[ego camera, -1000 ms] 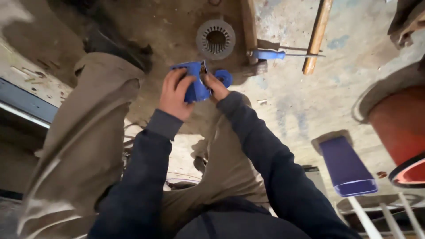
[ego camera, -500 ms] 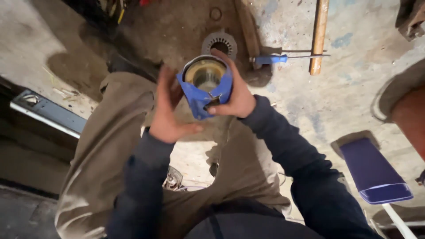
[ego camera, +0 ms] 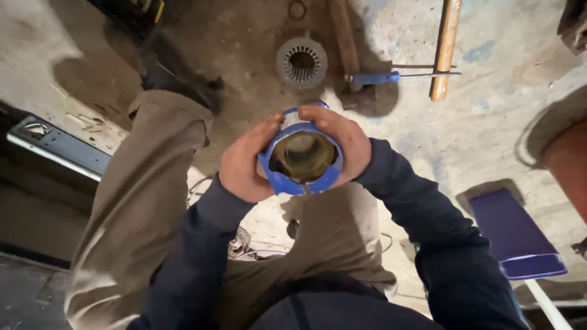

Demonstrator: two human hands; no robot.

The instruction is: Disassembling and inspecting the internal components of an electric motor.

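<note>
At the centre of the frame we grip one blue housing (ego camera: 301, 156), a round shell of painted metal with a dull, worn hollow, our left hand (ego camera: 244, 162) and right hand (ego camera: 339, 137) wrapped around its sides. Above it, on the gritty concrete floor (ego camera: 489, 122), lie one slotted steel stator (ego camera: 301, 62), one blue-handled screwdriver (ego camera: 391, 77) and one wooden stick (ego camera: 445, 49).

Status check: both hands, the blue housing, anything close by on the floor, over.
Left hand and right hand clasp the blue cylindrical housing, open end up. Round slotted metal part and blue-handled screwdriver on floor beyond. Nothing between hands.
</note>
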